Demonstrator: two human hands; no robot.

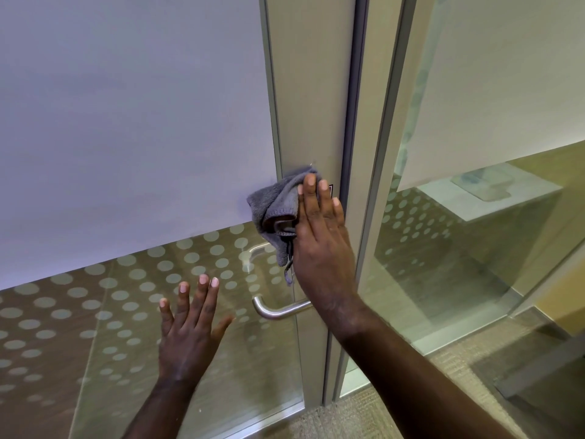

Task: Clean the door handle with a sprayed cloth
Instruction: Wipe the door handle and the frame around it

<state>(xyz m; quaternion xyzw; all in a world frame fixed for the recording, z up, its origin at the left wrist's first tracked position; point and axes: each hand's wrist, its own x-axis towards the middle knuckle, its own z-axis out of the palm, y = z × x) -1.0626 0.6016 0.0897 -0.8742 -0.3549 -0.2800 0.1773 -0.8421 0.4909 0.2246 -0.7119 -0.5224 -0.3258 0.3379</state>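
Observation:
A steel lever door handle (pixel 273 310) sticks out to the left from the metal door frame (pixel 311 90), its inner end hidden behind my right wrist. My right hand (pixel 321 242) presses a crumpled grey cloth (pixel 273 207) flat against the frame, well above the handle. The cloth hangs partly loose to the left of my fingers. My left hand (pixel 190 331) rests spread on the dotted glass door (pixel 126 312), left of the handle and holding nothing.
The door's upper pane (pixel 126 122) is frosted white. To the right stands a fixed glass wall (pixel 474 248) with a room and a white ledge behind it. Carpet (pixel 348 419) shows at the bottom.

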